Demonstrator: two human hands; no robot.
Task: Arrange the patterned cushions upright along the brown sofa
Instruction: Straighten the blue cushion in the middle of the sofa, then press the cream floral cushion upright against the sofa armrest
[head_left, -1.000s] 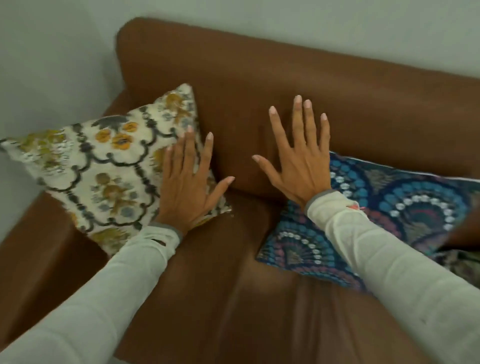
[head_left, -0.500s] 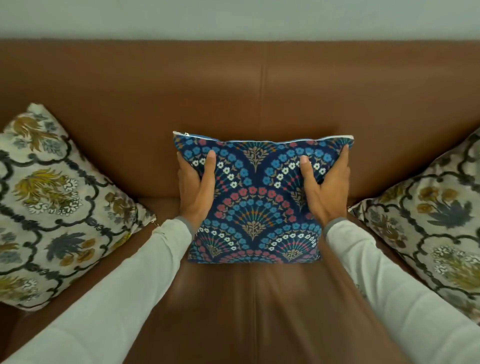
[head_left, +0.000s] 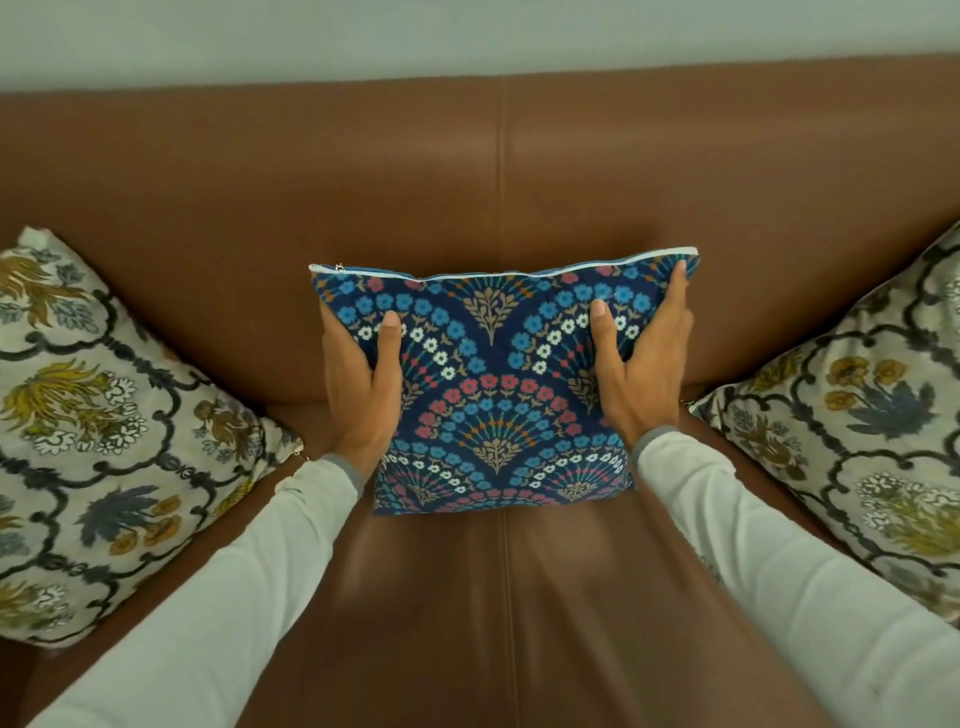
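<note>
since half a second ago: blue fan-patterned cushion (head_left: 501, 384) raised slightly and tilted, right corner higher. left hand (head_left: 361, 387) and right hand (head_left: 641, 371) each clasp one side edge, thumbs on the front face; cushion upright at centre of brown sofa (head_left: 519, 176), bottom edge at the seat. cream floral cushions, left (head_left: 98, 431) and right (head_left: 852, 431), lean at the sofa ends.

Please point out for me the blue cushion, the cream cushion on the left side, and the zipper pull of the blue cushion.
blue cushion (head_left: 498, 395): head view, middle of its front face.
cream cushion on the left (head_left: 104, 431): head view, middle of its front face.
zipper pull (head_left: 339, 267): head view, top left corner.
</note>
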